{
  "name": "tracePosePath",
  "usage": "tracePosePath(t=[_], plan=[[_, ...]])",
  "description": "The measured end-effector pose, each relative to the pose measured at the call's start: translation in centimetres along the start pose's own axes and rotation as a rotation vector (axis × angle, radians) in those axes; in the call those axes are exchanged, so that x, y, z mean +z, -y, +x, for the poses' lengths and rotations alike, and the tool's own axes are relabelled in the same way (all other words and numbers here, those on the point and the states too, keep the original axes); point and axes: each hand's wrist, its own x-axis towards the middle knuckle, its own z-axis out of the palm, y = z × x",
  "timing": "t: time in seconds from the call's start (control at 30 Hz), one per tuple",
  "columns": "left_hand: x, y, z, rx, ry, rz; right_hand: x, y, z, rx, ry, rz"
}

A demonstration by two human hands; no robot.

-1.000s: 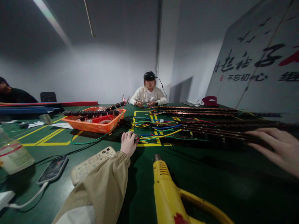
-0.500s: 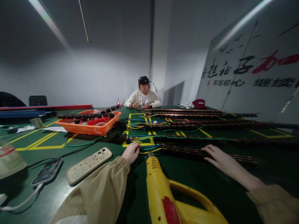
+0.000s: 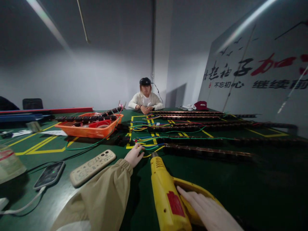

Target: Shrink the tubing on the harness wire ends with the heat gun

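Note:
My left hand (image 3: 133, 156) is closed at the near end of a wire harness, its fingertips on the loose coloured wires (image 3: 154, 148). From there the copper-and-black strip of the harness (image 3: 207, 149) runs off to the right. A yellow heat gun (image 3: 161, 187) with a red label lies right in front of me, nozzle pointing away and close to those wires. Over its looped handle is my right hand (image 3: 207, 205), fingers together and stretched out, not wrapped round it. Whether the palm touches the handle I cannot tell.
More harnesses (image 3: 187, 128) lie across the green table (image 3: 101, 199). An orange basket (image 3: 89, 131) with black parts stands left of centre. Nearer are a patterned cream case (image 3: 92, 168), a phone on a cable (image 3: 49, 175) and a jar (image 3: 9, 163). A person (image 3: 145, 99) sits opposite.
My right hand has left the right part of the harness strip and come back and left to the heat gun's handle. My left hand stays at the wires. The person opposite has brought their hands together.

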Motion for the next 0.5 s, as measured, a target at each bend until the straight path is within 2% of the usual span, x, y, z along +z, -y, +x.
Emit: tracePosePath(t=[0.07,0.13,0.3,0.5], plan=[[-0.4,0.0,-0.4,-0.005,0.034,-0.003,1.3,1.0,0.5,0.078,-0.004,-0.013],[-0.9,0.0,-0.9,0.002,0.063,-0.002,2.1,1.4,1.0,0.093,-0.025,-0.043],[-2.0,0.5,-1.5,-0.054,0.118,-0.019,3.0,1.4,1.8,-0.063,-0.15,-0.167],[-2.8,1.3,-2.0,-0.138,0.24,-0.214,4.0,2.8,3.1,-0.218,-0.316,-0.3]])
